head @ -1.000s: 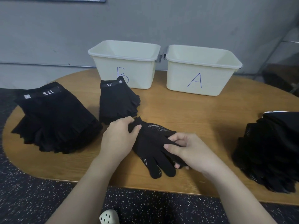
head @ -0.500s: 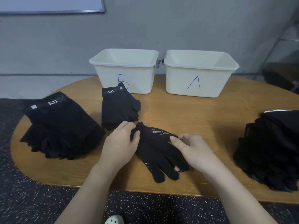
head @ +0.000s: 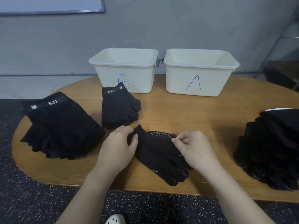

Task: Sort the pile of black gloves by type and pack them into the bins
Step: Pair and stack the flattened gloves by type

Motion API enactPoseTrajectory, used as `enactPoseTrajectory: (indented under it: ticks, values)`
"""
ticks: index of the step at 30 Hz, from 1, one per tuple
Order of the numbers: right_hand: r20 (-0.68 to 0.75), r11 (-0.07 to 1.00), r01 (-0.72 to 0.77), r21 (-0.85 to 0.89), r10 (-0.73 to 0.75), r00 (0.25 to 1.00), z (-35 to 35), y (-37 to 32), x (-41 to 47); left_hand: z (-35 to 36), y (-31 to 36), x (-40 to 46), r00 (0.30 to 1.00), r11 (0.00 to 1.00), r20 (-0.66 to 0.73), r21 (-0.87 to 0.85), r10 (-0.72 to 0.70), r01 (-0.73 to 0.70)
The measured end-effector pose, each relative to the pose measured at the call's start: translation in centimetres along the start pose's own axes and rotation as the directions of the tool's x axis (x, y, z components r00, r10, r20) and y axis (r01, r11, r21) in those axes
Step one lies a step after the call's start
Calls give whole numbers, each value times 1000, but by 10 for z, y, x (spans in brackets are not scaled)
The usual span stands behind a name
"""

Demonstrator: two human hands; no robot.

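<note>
The dotted glove lies cuff far-left, fingertips near-right; the left hand pinches its cuff, the right hand pinches its right edge; bin A stands far-right.

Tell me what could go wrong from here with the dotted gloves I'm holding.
1. The dotted gloves lie close to the small 5.11 stack; types could get mixed.
2. Left hand grips only the cuff and right hand pinches one edge, so layers may slip apart when lifted.
3. The right pile overhangs the table edge and might slide off.
</note>
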State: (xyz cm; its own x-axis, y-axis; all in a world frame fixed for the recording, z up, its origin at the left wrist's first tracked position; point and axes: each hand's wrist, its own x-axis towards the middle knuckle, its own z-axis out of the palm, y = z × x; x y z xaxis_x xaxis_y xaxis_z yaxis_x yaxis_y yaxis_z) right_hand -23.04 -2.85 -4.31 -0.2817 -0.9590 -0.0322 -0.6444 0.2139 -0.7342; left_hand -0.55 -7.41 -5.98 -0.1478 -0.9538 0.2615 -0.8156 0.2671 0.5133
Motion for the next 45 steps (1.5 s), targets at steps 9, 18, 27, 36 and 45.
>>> enactPoseTrajectory:
  ticks: [9,18,27,36,45]
  values:
    - [-60,992,127,0,-127,990,-8,-10,-3,6,1,6,997,995,26,59,-76,75]
    - [-33,948,223,-227,-236,971,-3,-8,18,5,0,7,995,993,18,65,-102,101]
    - [-67,951,139,-276,-163,984,5,-4,25,8,0,5,997,994,1,75,-75,74]
    - [-32,944,122,-305,-138,990,8,-2,27,4,-2,4,993,993,12,-4,-119,119]
    - [6,940,172,-295,-178,984,-7,1,6,7,2,0,930,946,271,139,247,-292]
